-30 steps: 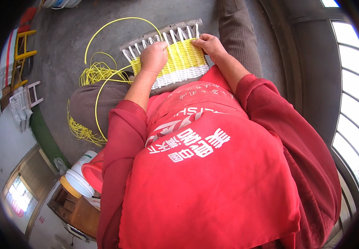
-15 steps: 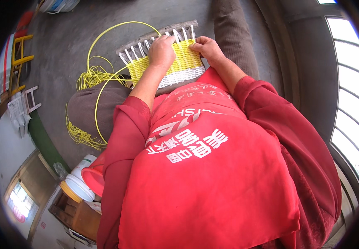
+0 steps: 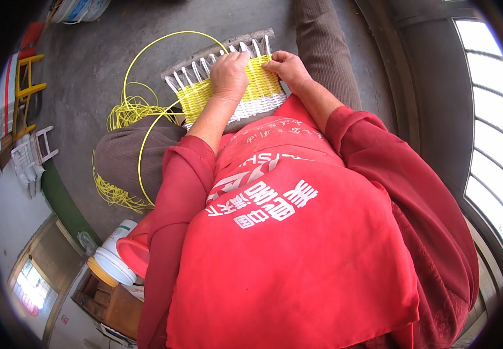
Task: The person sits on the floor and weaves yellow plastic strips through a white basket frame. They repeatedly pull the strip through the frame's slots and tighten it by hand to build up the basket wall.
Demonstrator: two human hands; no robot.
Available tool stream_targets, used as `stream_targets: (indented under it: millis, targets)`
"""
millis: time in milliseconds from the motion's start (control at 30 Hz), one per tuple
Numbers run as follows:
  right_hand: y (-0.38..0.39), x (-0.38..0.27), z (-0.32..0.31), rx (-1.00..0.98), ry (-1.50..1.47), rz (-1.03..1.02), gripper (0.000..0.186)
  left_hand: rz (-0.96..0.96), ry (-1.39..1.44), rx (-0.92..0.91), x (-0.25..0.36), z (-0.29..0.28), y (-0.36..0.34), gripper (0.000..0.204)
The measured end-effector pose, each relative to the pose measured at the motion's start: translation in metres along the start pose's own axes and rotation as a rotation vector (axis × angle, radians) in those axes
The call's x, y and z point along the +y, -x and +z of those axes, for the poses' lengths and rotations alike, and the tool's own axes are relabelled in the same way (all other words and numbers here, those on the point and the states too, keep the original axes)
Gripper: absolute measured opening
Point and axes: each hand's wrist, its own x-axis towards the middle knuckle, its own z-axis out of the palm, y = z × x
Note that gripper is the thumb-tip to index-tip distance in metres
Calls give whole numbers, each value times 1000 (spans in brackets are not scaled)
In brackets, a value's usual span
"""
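A partly woven panel lies across my lap, yellow strands above a white band. White upright strips stick up from its far edge, over a wooden board. My left hand is over the top of the weave, fingers closed, with the yellow cord arching down to it. My right hand pinches the panel's upper right corner; its fingertips partly hide what they grip. The cord loops back left to a loose tangle by my left knee.
More yellow cord hangs below my left knee. White buckets and a red basin stand at lower left, near a wooden cabinet. Yellow-framed stools are at far left, a barred window at right.
My left hand has shifted slightly right along the weave, and the cord loop has moved a little with it. My right hand stays at the corner.
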Motion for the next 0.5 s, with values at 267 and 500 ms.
stream_targets:
  millis: [267, 500]
  targets:
    - [-1, -5, 7, 51, 80, -95, 28, -101, 86, -137, 8, -6, -1, 33]
    - [-11, 3, 6, 79, 114, -75, 22, -191, 124, -263, 10, -11, -9, 37]
